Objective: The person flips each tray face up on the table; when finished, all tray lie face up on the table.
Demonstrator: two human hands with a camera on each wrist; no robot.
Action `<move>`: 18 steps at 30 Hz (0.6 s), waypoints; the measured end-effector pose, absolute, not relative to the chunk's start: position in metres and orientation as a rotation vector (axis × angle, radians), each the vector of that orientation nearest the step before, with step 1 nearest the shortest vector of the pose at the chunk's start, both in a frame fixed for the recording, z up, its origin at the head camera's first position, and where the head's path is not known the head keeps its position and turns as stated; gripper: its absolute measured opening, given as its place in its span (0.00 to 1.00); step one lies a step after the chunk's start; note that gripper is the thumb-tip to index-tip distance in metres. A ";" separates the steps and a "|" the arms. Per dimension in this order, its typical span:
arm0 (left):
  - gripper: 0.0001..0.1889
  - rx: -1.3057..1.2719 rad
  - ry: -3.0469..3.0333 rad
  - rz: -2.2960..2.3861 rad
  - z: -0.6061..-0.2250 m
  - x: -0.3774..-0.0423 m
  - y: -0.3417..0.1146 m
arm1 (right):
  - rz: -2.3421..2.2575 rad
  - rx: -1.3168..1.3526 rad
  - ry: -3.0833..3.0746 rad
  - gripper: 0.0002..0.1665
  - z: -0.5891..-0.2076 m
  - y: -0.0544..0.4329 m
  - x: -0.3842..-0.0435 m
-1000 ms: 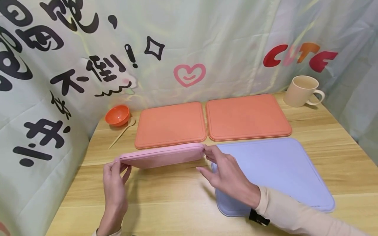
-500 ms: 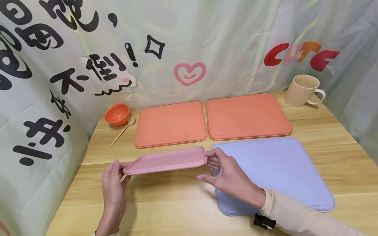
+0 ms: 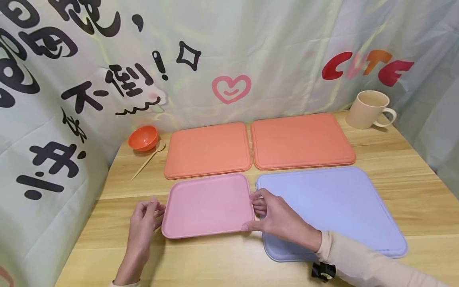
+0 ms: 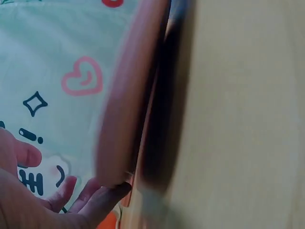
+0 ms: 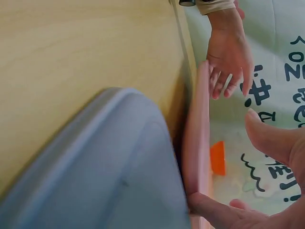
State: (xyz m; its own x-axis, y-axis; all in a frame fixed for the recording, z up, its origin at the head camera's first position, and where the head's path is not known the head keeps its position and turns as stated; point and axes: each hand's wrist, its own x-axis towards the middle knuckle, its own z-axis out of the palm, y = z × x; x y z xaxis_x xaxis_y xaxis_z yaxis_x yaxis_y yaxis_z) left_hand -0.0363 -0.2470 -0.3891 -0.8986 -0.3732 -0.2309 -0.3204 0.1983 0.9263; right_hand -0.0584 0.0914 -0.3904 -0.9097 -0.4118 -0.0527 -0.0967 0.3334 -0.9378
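Note:
A pink rectangular tray [image 3: 208,205] with a low raised rim lies face up between both hands, low over the wooden table. In the left wrist view its edge [image 4: 126,95] is blurred, with a dark shadowed gap between it and the tabletop. My left hand [image 3: 143,223] is at the tray's left side, fingertips at its edge and thumb lifted away. On the opposite side, my right hand [image 3: 277,217] touches the right edge with its fingers. Its thumb [image 5: 267,138] stands apart from the tray in the right wrist view.
A blue-lilac mat [image 3: 330,207] lies right of the pink tray, partly under the right forearm. Two orange boards [image 3: 208,149] lie side by side behind. An orange bowl [image 3: 143,138] and a wooden spoon [image 3: 148,161] are back left; a beige mug [image 3: 367,109] stands back right.
The pink tray has turned from steeply tilted, underside showing, to nearly flat and face up, and has come down towards the table. Both hands have moved down with it.

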 end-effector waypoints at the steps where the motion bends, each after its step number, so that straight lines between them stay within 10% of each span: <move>1: 0.25 0.697 -2.417 -1.826 -0.391 -0.037 -0.248 | -1.569 -0.451 2.337 0.42 -0.392 0.091 -0.058; 18: 0.28 0.386 -2.754 -1.427 -0.388 -0.034 -0.233 | -1.438 -0.500 2.407 0.40 -0.385 0.109 -0.053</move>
State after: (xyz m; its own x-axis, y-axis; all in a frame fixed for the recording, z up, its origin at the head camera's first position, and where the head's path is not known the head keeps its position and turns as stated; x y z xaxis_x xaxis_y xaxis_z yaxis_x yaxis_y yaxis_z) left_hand -0.0342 -0.2329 -0.3882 -0.9693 -0.2250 -0.0987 -0.2104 0.5527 0.8064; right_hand -0.0529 0.1093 -0.3848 -0.8967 -0.4368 -0.0713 -0.1443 0.4408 -0.8859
